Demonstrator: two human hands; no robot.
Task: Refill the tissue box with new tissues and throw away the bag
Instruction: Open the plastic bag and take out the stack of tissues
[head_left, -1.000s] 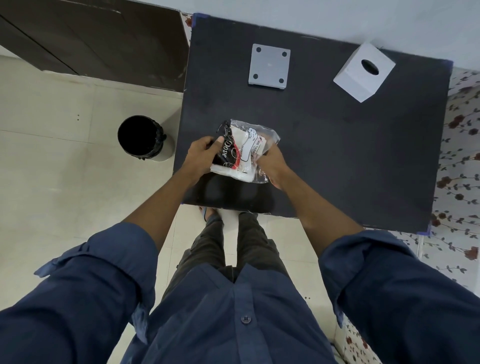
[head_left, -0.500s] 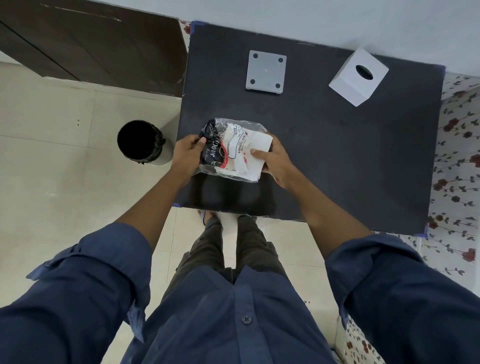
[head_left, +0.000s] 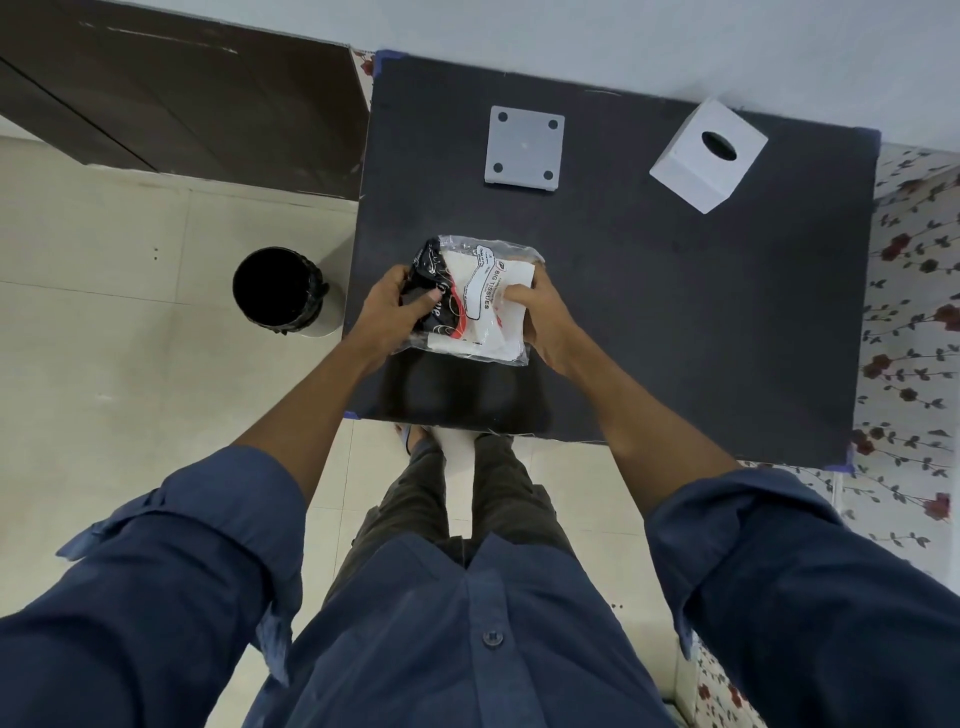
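Both hands clamp the tissue bag (head_left: 475, 301) over the black table's (head_left: 675, 322) near edge: left hand (head_left: 395, 306) pinching its dark end, right hand (head_left: 540, 312) gripping the white side. Farther back on the table stand the white tissue box (head_left: 706, 156) and its grey base plate (head_left: 523, 150); left of the table sits a black bin (head_left: 275, 288).

Both hands grip a clear bag (head_left: 475, 301) of white tissues over the near left part of a black table (head_left: 675, 312). Left hand (head_left: 395, 312) pinches the bag's black printed end; right hand (head_left: 540, 312) clamps the other side. White tissue box (head_left: 707, 156) at far right corner, grey plate (head_left: 523, 150) beside it. Black bin (head_left: 278, 288) on floor, left of table.
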